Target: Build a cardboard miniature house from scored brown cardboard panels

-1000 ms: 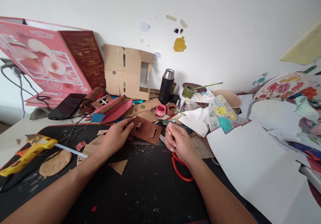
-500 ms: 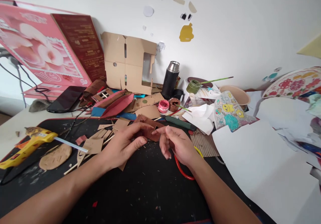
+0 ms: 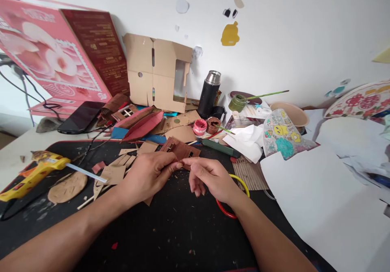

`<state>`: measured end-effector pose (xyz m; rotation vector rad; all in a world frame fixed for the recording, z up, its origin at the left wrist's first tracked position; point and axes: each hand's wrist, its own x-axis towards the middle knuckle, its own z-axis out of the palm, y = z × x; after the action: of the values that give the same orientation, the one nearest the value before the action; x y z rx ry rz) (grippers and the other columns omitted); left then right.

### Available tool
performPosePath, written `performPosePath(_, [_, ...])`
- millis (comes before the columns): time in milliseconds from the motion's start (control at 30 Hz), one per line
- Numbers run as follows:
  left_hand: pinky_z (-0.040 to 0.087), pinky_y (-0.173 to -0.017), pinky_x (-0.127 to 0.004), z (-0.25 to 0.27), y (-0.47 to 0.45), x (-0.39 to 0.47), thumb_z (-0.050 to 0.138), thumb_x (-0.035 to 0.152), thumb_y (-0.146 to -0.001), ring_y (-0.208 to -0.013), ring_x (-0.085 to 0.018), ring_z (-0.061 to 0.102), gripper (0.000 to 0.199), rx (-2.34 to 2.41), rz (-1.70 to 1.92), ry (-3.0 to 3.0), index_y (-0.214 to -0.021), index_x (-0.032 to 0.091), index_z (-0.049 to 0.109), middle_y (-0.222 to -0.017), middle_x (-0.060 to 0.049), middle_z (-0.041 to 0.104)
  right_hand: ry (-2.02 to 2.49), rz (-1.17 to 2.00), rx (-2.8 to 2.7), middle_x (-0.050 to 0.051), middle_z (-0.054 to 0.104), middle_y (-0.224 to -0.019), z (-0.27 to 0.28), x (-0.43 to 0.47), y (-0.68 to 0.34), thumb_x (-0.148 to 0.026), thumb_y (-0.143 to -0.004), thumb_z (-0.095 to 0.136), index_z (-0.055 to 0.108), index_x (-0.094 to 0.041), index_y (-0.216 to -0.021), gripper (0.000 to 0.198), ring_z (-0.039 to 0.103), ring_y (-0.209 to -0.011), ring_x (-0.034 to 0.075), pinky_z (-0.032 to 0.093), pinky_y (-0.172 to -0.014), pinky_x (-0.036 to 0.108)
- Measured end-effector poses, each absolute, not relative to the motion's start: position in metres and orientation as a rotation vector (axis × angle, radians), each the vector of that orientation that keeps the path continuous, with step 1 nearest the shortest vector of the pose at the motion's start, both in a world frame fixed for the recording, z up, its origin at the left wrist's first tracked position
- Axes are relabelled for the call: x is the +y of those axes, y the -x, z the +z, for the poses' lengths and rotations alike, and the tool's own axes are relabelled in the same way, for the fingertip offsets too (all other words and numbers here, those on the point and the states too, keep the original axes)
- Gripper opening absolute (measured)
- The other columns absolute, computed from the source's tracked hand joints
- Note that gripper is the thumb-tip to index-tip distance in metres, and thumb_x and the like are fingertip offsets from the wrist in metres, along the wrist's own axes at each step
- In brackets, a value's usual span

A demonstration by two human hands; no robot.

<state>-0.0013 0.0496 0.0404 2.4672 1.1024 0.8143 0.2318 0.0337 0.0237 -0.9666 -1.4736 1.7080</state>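
My left hand (image 3: pixel 154 172) pinches thumb and index finger together; whatever sits between the tips is too small to make out. Against those tips rests the stretched index finger of my right hand (image 3: pixel 210 174), its other fingers hanging loose and half curled, with nothing visible held. Just behind the fingertips lies a brown-painted cardboard piece (image 3: pixel 179 146) with small window cutouts, partly covered by my hands. Under my right wrist a red and yellow loop (image 3: pixel 243 181), perhaps a scissors handle, shows in part.
Cardboard scraps (image 3: pixel 115 175) and a yellow glue gun (image 3: pixel 39 172) lie on the left. Behind are open paint jars (image 3: pixel 200 127), a green-handled tool (image 3: pixel 219 147), a black thermos (image 3: pixel 209 97) and a cut cardboard panel (image 3: pixel 163 70). White paper (image 3: pixel 307 186) covers the right.
My left thumb and index finger have closed into a pinch. The right index finger now meets them, and more of the brown cardboard piece shows behind.
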Motion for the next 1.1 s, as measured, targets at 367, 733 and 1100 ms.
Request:
performPosePath(367, [0.04,-0.06,-0.027,0.047,0.001,0.052,0.048,0.033,-0.107,-0.062,-0.016,0.06,0.035,1.228,0.873,-2.404,-0.079,0.021,0.066,-0.066,0.0,0.064,1.037,1.629,-1.483,-0.001,0.065,-0.066,0.026,0.034,-0.23,-0.068,-0.102,0.056,0.075,-0.014,-0.129,0.062,0.059,-0.05,0.011,0.041,-0.045,0.022])
performPosePath(733, [0.05,-0.064,-0.029,0.046,0.023,0.076,0.058,0.045,-0.097,-0.066,-0.018,0.062,0.028,1.511,1.257,-1.75,-0.091,0.022,0.072,-0.071,-0.001,0.071,1.098,1.341,-0.952,-0.005,0.052,-0.054,0.028,0.054,-0.244,-0.067,-0.088,0.075,0.074,-0.016,-0.091,0.051,0.046,-0.043,0.01,0.032,-0.039,0.022])
performPosePath(1100, [0.052,-0.066,-0.029,0.042,0.017,0.078,0.081,0.053,-0.082,-0.071,-0.018,0.066,0.035,1.371,1.309,-1.566,-0.079,0.02,0.068,-0.077,-0.003,0.075,1.231,1.374,-1.253,-0.005,0.056,-0.061,0.024,0.05,-0.241,-0.065,-0.096,0.062,0.072,-0.018,-0.1,0.049,0.052,-0.045,0.012,0.035,-0.041,0.023])
